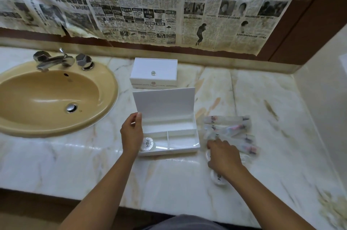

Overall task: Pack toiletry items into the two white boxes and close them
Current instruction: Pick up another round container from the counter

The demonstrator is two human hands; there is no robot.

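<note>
An open white box (189,148) with inner dividers sits on the marble counter, its lid (165,103) standing upright. One round clear-wrapped item (147,143) lies in its front left compartment. My left hand (131,134) grips the box's left wall near the lid's corner. A second white box (153,72), shut, with a small knob on top, stands behind it. To the right lie several long clear-wrapped packets (230,129) and small round wrapped items (218,178). My right hand (223,157) rests over those round items, fingers curled down; what it grips is hidden.
A tan sink (47,98) with a chrome tap (54,59) fills the counter's left side. Newspaper (150,4) covers the surface above the counter. A cream wall (323,98) bounds the counter on the right. The counter's front edge (169,209) runs near my body.
</note>
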